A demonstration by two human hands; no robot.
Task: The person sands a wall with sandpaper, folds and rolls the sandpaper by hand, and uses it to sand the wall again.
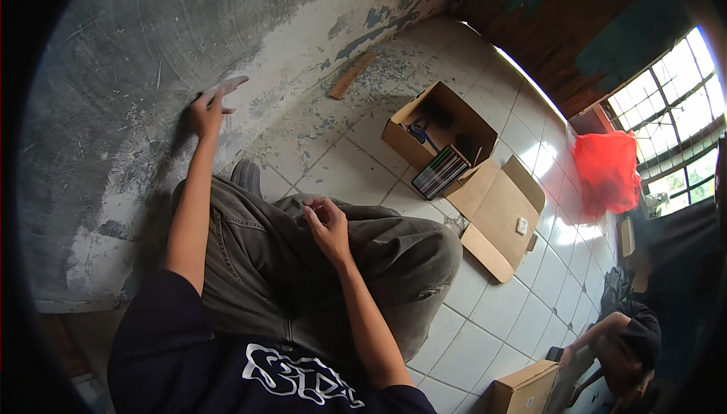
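My left hand (212, 109) is against the grey, peeling wall (151, 58), its fingers stretched out along a whitish, scraped patch. The fingertips look dusty, and whatever may lie under the palm is hidden. Over my lap, my right hand (329, 231) hangs loosely curled, thumb and fingers apart, with nothing visible in it. Its fingertips also look pale with dust. My crossed legs in dark grey trousers (295, 270) are beneath it, close to the wall.
Paint flakes and a wooden strip (352, 75) lie along the wall's foot. An open cardboard box (409, 141) stands on the tiles, beside flattened cardboard (492, 209) with a small white block (522, 225). A red plastic bag (606, 171) is by the window; another person (625, 346) crouches near a carton (522, 391).
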